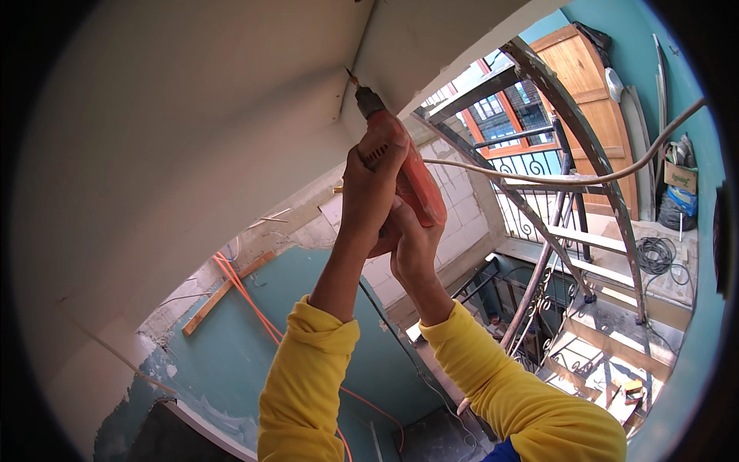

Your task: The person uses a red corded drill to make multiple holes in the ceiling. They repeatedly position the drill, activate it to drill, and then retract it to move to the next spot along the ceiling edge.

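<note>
red drill (423, 185): left grip (368, 181), right grip (416, 240) both wrapped round it; printed cardboard box (680, 178) beyond.

Smooth plastic drill (423, 191) in the hands (367, 189), metal chuck (369, 102) above! Matt cloth sleeves (308, 385) below, wooden panel (591, 115) off right.

The person wears bright yellow long sleeves of soft, matte, plain-coloured cloth. The left sleeve (300, 393) is loose and softly wrinkled, and its cuff (327, 317) is bunched into a thick, uneven fold that leaves the wrist and part of the forearm bare. The right sleeve (519, 385) looks fuller, with creases running across it and deeper folds toward the elbow; its narrower cuff (446, 322) also sits back from the wrist. A small patch of deep blue cloth (504, 453) shows beside the right sleeve. The left hand (371, 181) and right hand (416, 240) are bare.
</note>
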